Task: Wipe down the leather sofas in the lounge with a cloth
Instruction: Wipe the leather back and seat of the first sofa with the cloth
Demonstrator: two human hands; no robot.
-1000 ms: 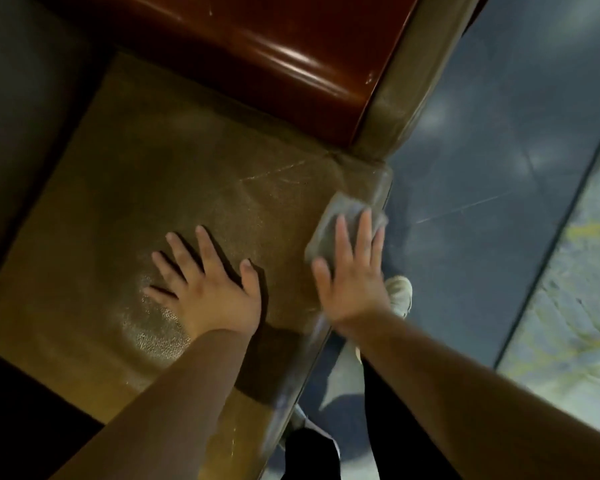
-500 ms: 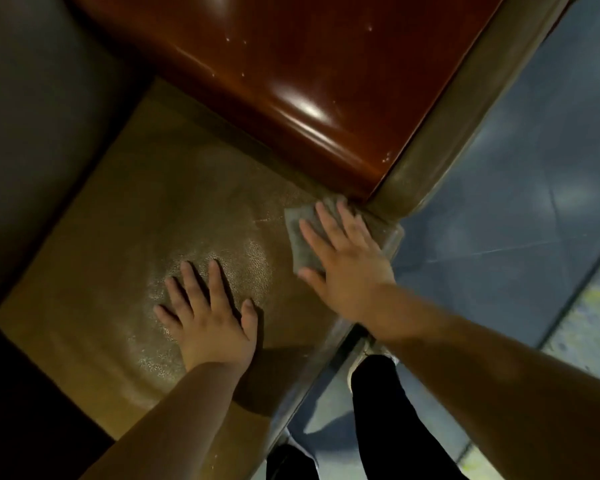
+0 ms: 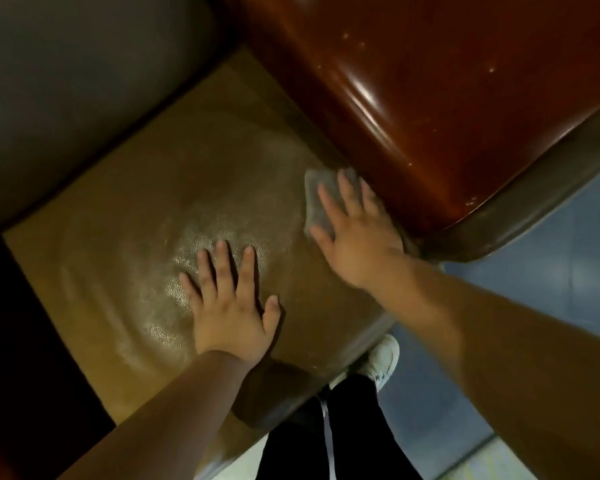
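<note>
Seat-wiping step: right hand [image 3: 355, 233] presses the grey cloth [image 3: 317, 199] flat-fingered beside the armrest [image 3: 430, 98], left hand [image 3: 231, 306] braces spread on the seat cushion [image 3: 153, 202]; next, probably sweep along that seam.

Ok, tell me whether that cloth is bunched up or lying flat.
Flat. The grey cloth lies spread on the tan seat cushion under the right hand's straight fingers, beside the red-brown armrest.

The left hand [image 3: 227, 317] lies flat on the middle of the seat cushion [image 3: 125, 216], and to its right the right hand [image 3: 355, 233] presses the cloth [image 3: 317, 199] against the armrest [image 3: 430, 98].
</note>
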